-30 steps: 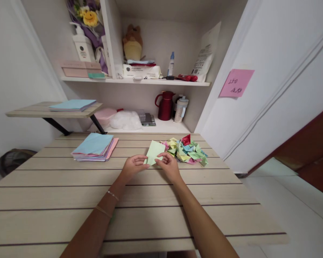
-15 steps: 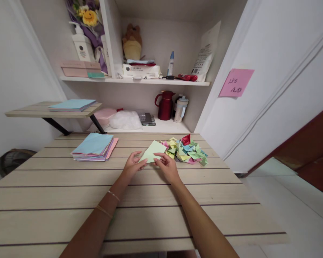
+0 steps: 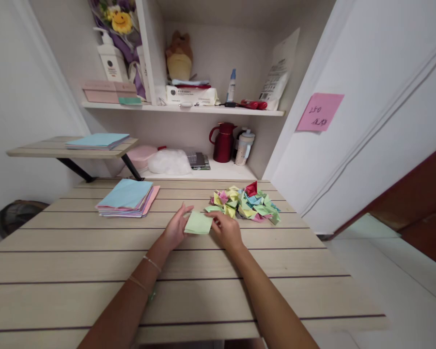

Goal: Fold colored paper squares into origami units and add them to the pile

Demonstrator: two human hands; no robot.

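A light green sheet of folding paper is between my hands, just above the table, folded into a small four-sided shape. My left hand holds its left edge, with the fingers partly behind the paper. At the right edge, my right hand pinches it between thumb and fingers. Just beyond my right hand lies a heap of folded paper pieces in yellow, green, pink and blue, with a red one on top.
A stack of coloured paper squares sits on the slatted table at left. More sheets lie on a small raised shelf. Behind are a dark red jug, a cup and a plastic bag.
The green paper has come down and toward me, turning from a slanted, pointed shape to a squarer one. My left hand's fingers have straightened, and both hands have shifted their hold to its sides.
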